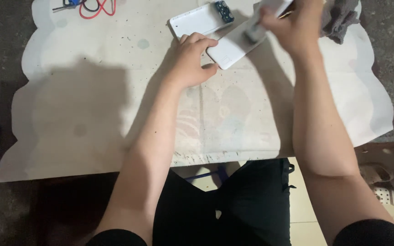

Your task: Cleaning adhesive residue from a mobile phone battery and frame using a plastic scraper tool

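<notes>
Head view, looking down over a pale mat (pixel 92 114) with a scalloped edge, spread over a low table. Left hand (pixel 192 61) lay flat, fingers loosely curled, pressing the near corner of a white rectangular casing (pixel 230 51), thumb under its lower edge. The casing lay diagonally on the mat, toward the far right. Right hand (pixel 292 25) was closed around a small pale tool or part (pixel 270 11) held against the casing's far end; motion blur hid what it was, and the exact grip could not be told beyond fingers wrapped around it. A dark patch (pixel 253 34) showed on the casing just under that hand.

Just beside the casing, to its left, lay a second white tray-like shell (pixel 197 20) with a small blue circuit board (pixel 224 10) at its far end. A grey cloth (pixel 340 18) sat at the far right edge. Red and black wires (pixel 95 7) lay at the far left corner, well apart from the hands.

Judgement: the step in hand looked like working at the casing's far end while the left hand steadied it. Next move would call for firm downward hold by the left hand and controlled pressure from the right, so the casing does not slide on the mat.
</notes>
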